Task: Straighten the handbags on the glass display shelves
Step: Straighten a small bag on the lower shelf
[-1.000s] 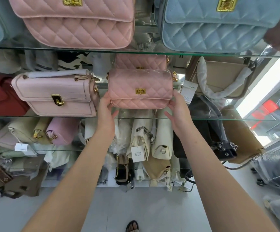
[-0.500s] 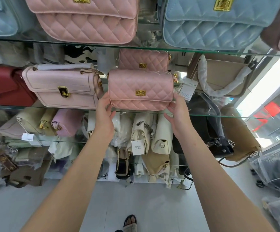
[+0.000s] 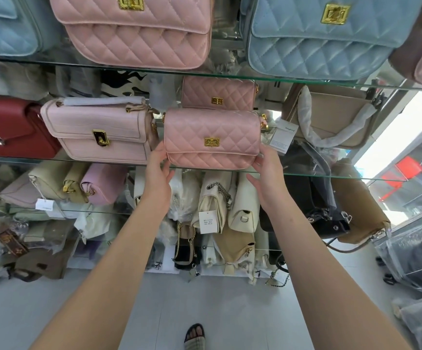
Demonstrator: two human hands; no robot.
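you are pressing your left hand [image 3: 158,170] against the pink quilted handbag [image 3: 212,140] at its 8 o'clock end and your right hand [image 3: 268,170] at its 4 o'clock corner, fingers fairly straight. the handbag is standing upright at the front edge of the glass shelf [image 3: 343,176].

A single wide-angle view, worn on the head, faces forward and down at the shelves [image 3: 305,175]. It sits close. The pink bag [image 3: 212,137] lies just above centre, and the left hand [image 3: 158,173] and right hand [image 3: 268,175] reach it on forearms that enter at 7 and 5 o'clock. The frame crops the top shelf's bags at 12 o'clock. The floor [image 3: 205,299] and a foot [image 3: 195,337] at 6 o'clock show the steep downward tilt. The lens bows the shelf edges. A bright window [image 3: 391,137] lies at 3 o'clock.
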